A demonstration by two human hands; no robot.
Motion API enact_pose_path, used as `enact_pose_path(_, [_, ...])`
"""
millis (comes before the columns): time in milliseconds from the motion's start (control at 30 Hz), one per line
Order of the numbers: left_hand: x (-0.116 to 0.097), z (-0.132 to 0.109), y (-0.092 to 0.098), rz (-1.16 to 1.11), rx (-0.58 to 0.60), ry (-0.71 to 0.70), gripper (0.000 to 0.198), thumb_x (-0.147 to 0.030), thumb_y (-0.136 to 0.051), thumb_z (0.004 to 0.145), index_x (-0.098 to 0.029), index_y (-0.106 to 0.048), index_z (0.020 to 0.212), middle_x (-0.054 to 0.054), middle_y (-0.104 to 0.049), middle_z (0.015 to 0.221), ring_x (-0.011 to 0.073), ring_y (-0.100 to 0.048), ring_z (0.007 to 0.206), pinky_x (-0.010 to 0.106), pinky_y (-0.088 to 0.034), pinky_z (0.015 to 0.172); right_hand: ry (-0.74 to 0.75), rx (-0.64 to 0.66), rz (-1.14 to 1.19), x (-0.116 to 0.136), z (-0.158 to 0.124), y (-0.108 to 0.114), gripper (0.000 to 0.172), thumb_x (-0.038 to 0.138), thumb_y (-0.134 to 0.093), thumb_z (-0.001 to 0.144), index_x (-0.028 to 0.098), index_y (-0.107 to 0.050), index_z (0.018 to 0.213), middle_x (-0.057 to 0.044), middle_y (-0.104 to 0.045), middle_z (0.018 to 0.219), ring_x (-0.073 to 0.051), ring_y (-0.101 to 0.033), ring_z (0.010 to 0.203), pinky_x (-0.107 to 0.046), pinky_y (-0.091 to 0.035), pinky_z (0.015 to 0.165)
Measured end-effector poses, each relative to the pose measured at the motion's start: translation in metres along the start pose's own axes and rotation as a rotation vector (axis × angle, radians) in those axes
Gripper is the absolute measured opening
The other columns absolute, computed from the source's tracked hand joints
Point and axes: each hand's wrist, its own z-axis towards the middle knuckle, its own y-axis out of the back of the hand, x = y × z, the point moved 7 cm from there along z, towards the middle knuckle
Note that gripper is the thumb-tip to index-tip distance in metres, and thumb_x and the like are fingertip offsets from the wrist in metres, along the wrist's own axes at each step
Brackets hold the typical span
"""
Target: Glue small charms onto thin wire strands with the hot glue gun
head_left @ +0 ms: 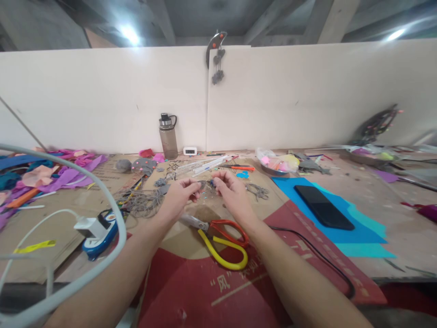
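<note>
Above the cardboard, my left hand [182, 193] is closed in a pinch, with a small grey piece [202, 184] at its fingertips. Close beside it, my right hand [229, 189] has thumb and fingers pressed together around a tiny dark blue bit [211, 182], too small to name. Scissors [223, 241] with one red and one yellow handle lie just below both hands. A tangle of grey cord [145, 202] sits left of my left hand, and a smaller bundle of grey cord [258, 191] lies right of my right hand.
A black phone [322, 206] rests on blue sheets [278, 182] at the right. Behind stand a water bottle [168, 136] and a small white clock [190, 151]. A power strip [102, 237], a white hoop [118, 218] and coloured felt scraps [68, 171] occupy the left. An orange cutter [243, 168] lies beyond.
</note>
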Motion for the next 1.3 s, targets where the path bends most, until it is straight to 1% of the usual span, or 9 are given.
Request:
enact_pose_path(67, [-0.001, 0.001, 0.003, 0.004, -0.042, -0.013, 0.019, -0.031, -0.068, 0.072, -0.013, -0.063, 0.067, 0.000, -0.060, 0.060, 0.0078, -0.051, 0.051, 0.020, -0.039, 0.049, 0.061, -0.014, -0.054, 0.006, -0.001, 0.002, 0.014, 0.030, -0.051, 0.084, 0.019, -0.057, 0.090, 0.001, -0.057, 0.078, -0.012, -0.050, 0.065, -0.026, -0.040, 0.063])
enact_pose_path(200, [-0.002, 0.001, 0.009, 0.000, -0.118, -0.021, 0.021, -0.033, -0.070, 0.070, -0.012, -0.065, 0.068, 0.001, -0.060, 0.058, 0.0071, -0.050, 0.049, 0.020, -0.039, 0.048, 0.232, -0.004, -0.249, 0.019, -0.006, 0.000, 0.015, 0.026, -0.050, 0.086, 0.019, -0.062, 0.092, -0.003, -0.062, 0.086, -0.015, -0.055, 0.077, -0.028, -0.042, 0.071])
enact_pose_path(333, [-0.002, 0.001, 0.009, -0.018, -0.134, -0.019, 0.021, -0.033, -0.071, 0.069, -0.012, -0.066, 0.067, 0.001, -0.060, 0.058, 0.0068, -0.050, 0.049, 0.019, -0.039, 0.048, 0.337, 0.023, -0.360, 0.026, -0.010, -0.005, 0.017, 0.022, -0.049, 0.088, 0.020, -0.064, 0.096, -0.004, -0.063, 0.091, -0.016, -0.056, 0.086, -0.030, -0.043, 0.078])
enact_pose_path(600, [-0.006, 0.000, 0.008, -0.007, -0.113, -0.060, 0.022, -0.034, -0.070, 0.070, -0.012, -0.069, 0.072, 0.004, -0.065, 0.069, 0.0086, -0.054, 0.055, 0.020, -0.041, 0.048, 0.372, 0.057, -0.385, 0.030, -0.013, -0.009, 0.019, 0.021, -0.049, 0.089, 0.021, -0.065, 0.100, -0.005, -0.063, 0.095, -0.016, -0.058, 0.092, -0.032, -0.045, 0.083])
enact_pose_path(800, [-0.009, 0.000, 0.009, 0.072, -0.115, -0.107, 0.022, -0.035, -0.070, 0.071, -0.013, -0.069, 0.073, 0.002, -0.062, 0.061, 0.0093, -0.053, 0.054, 0.020, -0.042, 0.050, 0.368, 0.069, -0.376, 0.029, -0.013, -0.011, 0.020, 0.021, -0.048, 0.090, 0.020, -0.064, 0.101, -0.005, -0.063, 0.096, -0.016, -0.058, 0.094, -0.032, -0.045, 0.085])
enact_pose_path(967, [-0.008, 0.000, 0.009, 0.087, -0.115, -0.107, 0.022, -0.035, -0.069, 0.072, -0.013, -0.070, 0.073, 0.002, -0.062, 0.061, 0.0091, -0.052, 0.054, 0.021, -0.042, 0.051, 0.366, 0.083, -0.418, 0.031, -0.014, -0.012, 0.020, 0.022, -0.048, 0.090, 0.020, -0.063, 0.103, -0.006, -0.062, 0.093, -0.017, -0.057, 0.090, -0.032, -0.046, 0.080])
enact_pose_path(1133, [-0.010, -0.001, 0.009, 0.073, -0.112, -0.097, 0.022, -0.035, -0.069, 0.071, -0.013, -0.069, 0.073, 0.002, -0.062, 0.062, 0.0093, -0.053, 0.055, 0.021, -0.042, 0.052, 0.419, 0.119, -0.471, 0.036, -0.017, -0.017, 0.023, 0.018, -0.046, 0.090, 0.021, -0.063, 0.106, -0.006, -0.060, 0.091, -0.017, -0.055, 0.084, -0.031, -0.046, 0.076])
enact_pose_path(1300, [-0.010, -0.001, 0.010, 0.066, -0.117, -0.094, 0.020, -0.033, -0.068, 0.072, -0.013, -0.069, 0.072, 0.002, -0.062, 0.061, 0.0090, -0.052, 0.054, 0.021, -0.041, 0.052, 0.489, 0.149, -0.493, 0.040, -0.020, -0.019, 0.024, 0.018, -0.045, 0.091, 0.022, -0.064, 0.105, -0.006, -0.059, 0.091, -0.017, -0.055, 0.087, -0.032, -0.045, 0.079])
